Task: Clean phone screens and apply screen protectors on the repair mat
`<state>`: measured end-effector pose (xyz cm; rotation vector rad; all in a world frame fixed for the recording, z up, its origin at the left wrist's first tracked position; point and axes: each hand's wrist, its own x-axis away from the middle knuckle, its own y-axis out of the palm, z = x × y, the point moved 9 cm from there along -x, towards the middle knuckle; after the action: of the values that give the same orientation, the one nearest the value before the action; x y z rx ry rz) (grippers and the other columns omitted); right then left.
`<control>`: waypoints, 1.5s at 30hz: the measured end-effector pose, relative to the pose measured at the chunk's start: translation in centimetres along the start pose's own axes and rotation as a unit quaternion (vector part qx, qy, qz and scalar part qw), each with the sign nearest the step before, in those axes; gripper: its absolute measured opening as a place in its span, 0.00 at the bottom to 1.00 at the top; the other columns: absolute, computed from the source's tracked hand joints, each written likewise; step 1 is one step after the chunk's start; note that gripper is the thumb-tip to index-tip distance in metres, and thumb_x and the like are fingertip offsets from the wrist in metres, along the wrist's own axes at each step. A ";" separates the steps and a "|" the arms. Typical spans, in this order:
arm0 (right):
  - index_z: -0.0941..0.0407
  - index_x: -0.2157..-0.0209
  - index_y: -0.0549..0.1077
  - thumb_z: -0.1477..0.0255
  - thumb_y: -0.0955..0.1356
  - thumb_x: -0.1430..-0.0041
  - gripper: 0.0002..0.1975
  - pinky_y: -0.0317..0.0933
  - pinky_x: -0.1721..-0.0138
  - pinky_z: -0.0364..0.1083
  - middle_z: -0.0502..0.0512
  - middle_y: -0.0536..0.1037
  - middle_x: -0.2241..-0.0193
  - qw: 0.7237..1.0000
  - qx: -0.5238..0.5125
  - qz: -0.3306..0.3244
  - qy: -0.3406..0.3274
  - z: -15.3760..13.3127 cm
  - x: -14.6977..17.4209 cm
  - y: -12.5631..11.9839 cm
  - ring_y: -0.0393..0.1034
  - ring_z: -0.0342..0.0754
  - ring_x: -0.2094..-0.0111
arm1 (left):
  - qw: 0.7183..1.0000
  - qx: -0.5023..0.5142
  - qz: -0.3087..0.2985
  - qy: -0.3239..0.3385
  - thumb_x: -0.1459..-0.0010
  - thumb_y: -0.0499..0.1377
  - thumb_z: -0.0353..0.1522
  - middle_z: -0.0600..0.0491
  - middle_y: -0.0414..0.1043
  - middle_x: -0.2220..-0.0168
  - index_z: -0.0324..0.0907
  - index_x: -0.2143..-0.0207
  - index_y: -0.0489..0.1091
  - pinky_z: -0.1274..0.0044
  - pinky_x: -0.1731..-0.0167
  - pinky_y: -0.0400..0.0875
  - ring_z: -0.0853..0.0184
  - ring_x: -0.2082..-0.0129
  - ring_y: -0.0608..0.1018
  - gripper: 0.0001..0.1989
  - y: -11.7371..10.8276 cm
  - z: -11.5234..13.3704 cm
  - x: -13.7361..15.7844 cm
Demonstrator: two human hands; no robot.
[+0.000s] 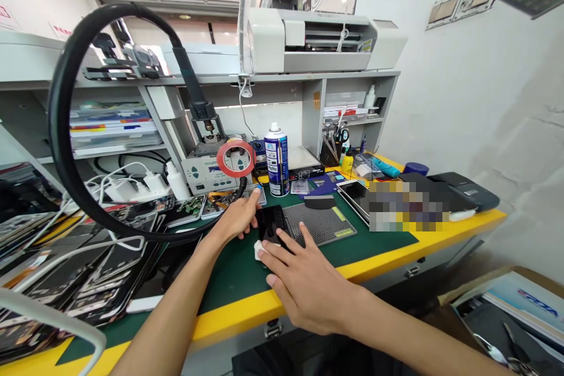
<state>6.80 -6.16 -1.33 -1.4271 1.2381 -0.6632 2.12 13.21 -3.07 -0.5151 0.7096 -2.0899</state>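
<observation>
A black smartphone [269, 222] lies on the green mat [238, 282], its lower part hidden by my right hand. At its left edge is my left hand [241, 217], fingers curled against the side and one digit stretched toward the far corner. Something small and blue shows at that fingertip. Fingers partly spread, my right hand [304, 276] presses a folded white wipe [259, 249] against the phone's near end. Just right of the phone is a perforated grey pad [324, 224], with a small dark strip [319, 202] on its far edge.
Behind the phone stand a blue spray can [277, 161], a roll of red tape [236, 158] and a control box [198, 173]. A thick black hose [57, 123] loops over the left side. Stacked phone parts [106, 276] fill the left; a white-framed tablet [355, 197] lies right.
</observation>
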 end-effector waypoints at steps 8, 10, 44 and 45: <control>0.51 0.31 0.54 0.64 0.51 0.26 0.25 0.32 0.33 0.72 0.50 0.58 0.32 0.999 0.032 0.018 0.004 1.4 1.9 0.0 0.44 0.60 0.30 | 1.000 -0.009 -0.002 0.000 0.40 0.42 0.60 0.49 0.74 0.74 0.36 0.55 0.70 0.78 0.88 0.68 0.66 0.82 0.72 0.38 0.1 -0.2 0.1; 0.51 0.31 0.54 0.65 0.52 0.26 0.25 0.33 0.32 0.72 0.49 0.58 0.32 0.999 0.042 0.027 0.004 1.8 2.4 -0.1 0.45 0.60 0.30 | 1.000 -0.013 -0.002 -0.001 0.39 0.42 0.60 0.49 0.74 0.74 0.36 0.54 0.69 0.78 0.88 0.68 0.66 0.82 0.72 0.38 0.1 -0.1 0.2; 0.44 0.43 0.74 0.54 0.68 0.40 0.24 0.52 0.92 0.46 0.54 0.80 0.50 0.870 -0.301 0.276 0.277 12.7 6.7 -3.0 0.53 0.38 0.91 | 0.966 -0.241 0.096 0.009 0.43 0.42 0.64 0.41 0.81 0.60 0.38 0.43 0.66 0.71 0.65 0.69 0.48 0.57 0.81 0.45 0.2 3.4 2.7; 0.45 0.43 0.75 0.54 0.68 0.40 0.24 0.52 0.92 0.46 0.55 0.80 0.51 0.865 -0.310 0.275 0.283 12.8 6.7 -3.0 0.49 0.37 0.91 | 0.965 -0.245 0.098 0.007 0.43 0.42 0.64 0.41 0.81 0.59 0.38 0.43 0.65 0.70 0.64 0.69 0.48 0.56 0.81 0.45 0.2 3.6 2.8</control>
<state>21.31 -8.19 -3.45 -1.2922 2.3762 -0.2811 2.75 9.73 -0.20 -0.6679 1.2455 -1.7312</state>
